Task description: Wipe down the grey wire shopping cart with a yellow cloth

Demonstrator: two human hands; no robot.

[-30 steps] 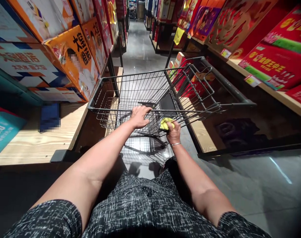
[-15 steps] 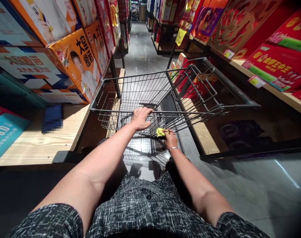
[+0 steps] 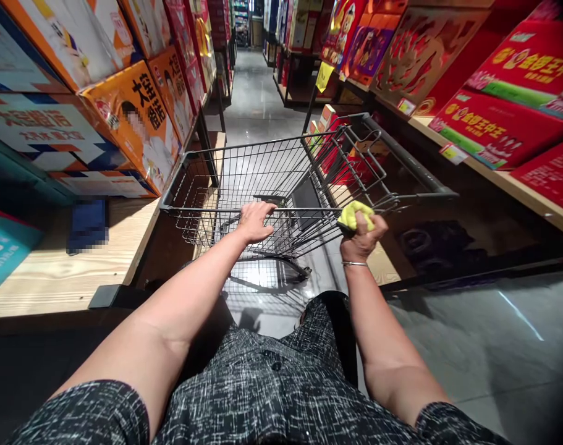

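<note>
A grey wire shopping cart stands sideways across the aisle in front of me, its push handle to the right. My left hand holds the near top rail, fingers over the wire and thumb on my side. Bunched in my right hand is a yellow cloth, pressed against the near top rail toward the handle end. A bracelet circles my right wrist. The cart's basket shows only bare wire mesh, and part of a wheel shows below it.
Stacked orange and white cartons and a dark blue folded item sit on a wooden shelf at left. Red gift boxes line the right shelf. A yellow tag hangs at its corner. The tiled aisle runs ahead.
My right hand has risen with the yellow cloth from the cart's lower side to the top rail, moving right. My left hand stays on the rail. The view has shifted slightly.
</note>
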